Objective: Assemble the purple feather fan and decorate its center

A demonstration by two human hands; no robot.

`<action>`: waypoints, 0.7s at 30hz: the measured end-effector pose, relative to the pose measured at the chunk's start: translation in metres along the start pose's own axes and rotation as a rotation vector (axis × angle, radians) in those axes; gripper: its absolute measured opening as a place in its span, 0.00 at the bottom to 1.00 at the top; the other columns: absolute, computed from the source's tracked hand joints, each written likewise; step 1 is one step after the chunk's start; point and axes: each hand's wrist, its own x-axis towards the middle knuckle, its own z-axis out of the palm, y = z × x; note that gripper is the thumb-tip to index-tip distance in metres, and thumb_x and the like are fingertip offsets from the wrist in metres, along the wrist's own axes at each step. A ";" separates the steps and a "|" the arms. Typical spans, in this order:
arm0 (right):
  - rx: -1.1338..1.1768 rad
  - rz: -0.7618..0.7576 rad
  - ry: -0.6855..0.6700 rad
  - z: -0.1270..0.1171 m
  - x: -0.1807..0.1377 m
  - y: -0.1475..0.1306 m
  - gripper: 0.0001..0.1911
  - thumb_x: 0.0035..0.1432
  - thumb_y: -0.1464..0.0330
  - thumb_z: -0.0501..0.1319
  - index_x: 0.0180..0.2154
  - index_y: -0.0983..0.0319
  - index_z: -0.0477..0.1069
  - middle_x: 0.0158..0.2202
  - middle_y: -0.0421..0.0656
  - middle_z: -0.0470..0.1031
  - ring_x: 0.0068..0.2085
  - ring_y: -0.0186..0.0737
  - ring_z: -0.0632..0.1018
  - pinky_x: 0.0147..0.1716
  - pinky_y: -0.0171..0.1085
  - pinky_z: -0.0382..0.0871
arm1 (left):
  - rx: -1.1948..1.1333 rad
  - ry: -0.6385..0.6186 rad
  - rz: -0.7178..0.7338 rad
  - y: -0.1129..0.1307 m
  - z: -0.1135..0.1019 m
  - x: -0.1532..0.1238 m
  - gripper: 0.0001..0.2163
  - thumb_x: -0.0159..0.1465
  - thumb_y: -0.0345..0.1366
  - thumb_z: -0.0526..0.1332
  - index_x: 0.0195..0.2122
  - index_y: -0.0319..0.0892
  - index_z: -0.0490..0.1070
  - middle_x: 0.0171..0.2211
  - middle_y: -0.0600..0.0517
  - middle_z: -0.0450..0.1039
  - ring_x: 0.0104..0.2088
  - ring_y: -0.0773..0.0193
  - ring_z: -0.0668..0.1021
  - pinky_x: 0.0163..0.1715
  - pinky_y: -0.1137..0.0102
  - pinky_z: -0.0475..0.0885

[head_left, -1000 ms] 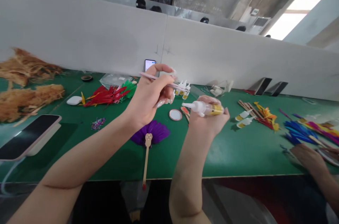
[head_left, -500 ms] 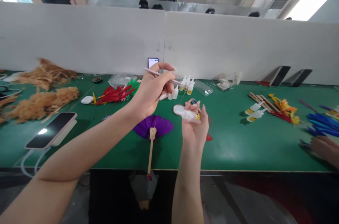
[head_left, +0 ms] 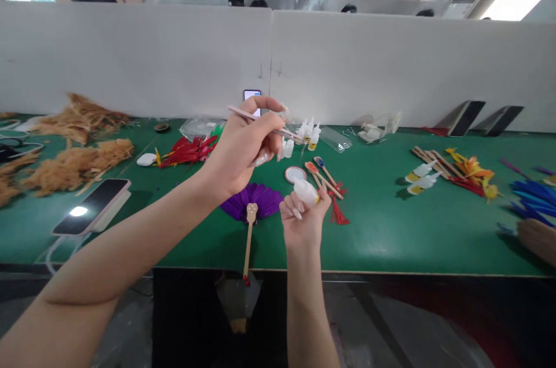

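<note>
My left hand (head_left: 241, 153) is raised over the green table, fingers pinched around slim pale pink tweezers (head_left: 240, 112) that point right. Lower and to the right, my right hand (head_left: 304, 223) is closed on a small white glue bottle (head_left: 305, 192), tilted, with a bit of yellow label showing. Between my forearms lies a purple feather fan (head_left: 266, 201) with a wooden handle (head_left: 249, 240) reaching to the table's front edge. Just beyond my right hand are a round white disc (head_left: 295, 174) and small wooden sticks with painted heads (head_left: 313, 168) and red tassels (head_left: 339, 213).
More glue bottles (head_left: 313, 137) stand behind my left hand; two others (head_left: 421, 184) lie to the right. Red feathers (head_left: 191, 150), brown fibre (head_left: 87, 165) and a phone (head_left: 92, 208) are on the left. Blue feathers (head_left: 532, 200) and another person's hand (head_left: 536, 239) are at far right.
My right hand has drawn slightly left and down with the glue bottle, its fingers now curled round it, uncovering the painted sticks. My left hand has shifted slightly left.
</note>
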 end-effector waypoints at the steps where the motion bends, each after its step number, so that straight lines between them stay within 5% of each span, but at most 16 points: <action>1: -0.003 0.005 0.001 0.000 -0.002 0.001 0.22 0.57 0.52 0.53 0.21 0.61 0.56 0.12 0.29 0.54 0.14 0.23 0.55 0.15 0.26 0.52 | -0.006 -0.004 -0.003 0.000 0.000 -0.002 0.06 0.55 0.27 0.59 0.33 0.41 0.66 0.12 0.61 0.62 0.10 0.77 0.58 0.12 0.78 0.53; 5: 0.011 -0.004 0.008 0.000 -0.008 0.002 0.19 0.57 0.54 0.55 0.24 0.61 0.61 0.14 0.30 0.58 0.16 0.24 0.59 0.19 0.26 0.59 | -0.025 -0.011 -0.008 0.001 0.002 -0.007 0.05 0.55 0.27 0.59 0.33 0.41 0.66 0.11 0.61 0.62 0.10 0.77 0.59 0.13 0.78 0.55; 21: -0.024 -0.028 -0.053 0.007 -0.025 -0.009 0.17 0.59 0.56 0.54 0.26 0.61 0.65 0.15 0.31 0.55 0.16 0.25 0.56 0.17 0.26 0.55 | -0.042 -0.008 -0.041 0.003 0.003 -0.016 0.05 0.56 0.25 0.58 0.33 0.41 0.66 0.10 0.60 0.62 0.10 0.76 0.61 0.12 0.78 0.52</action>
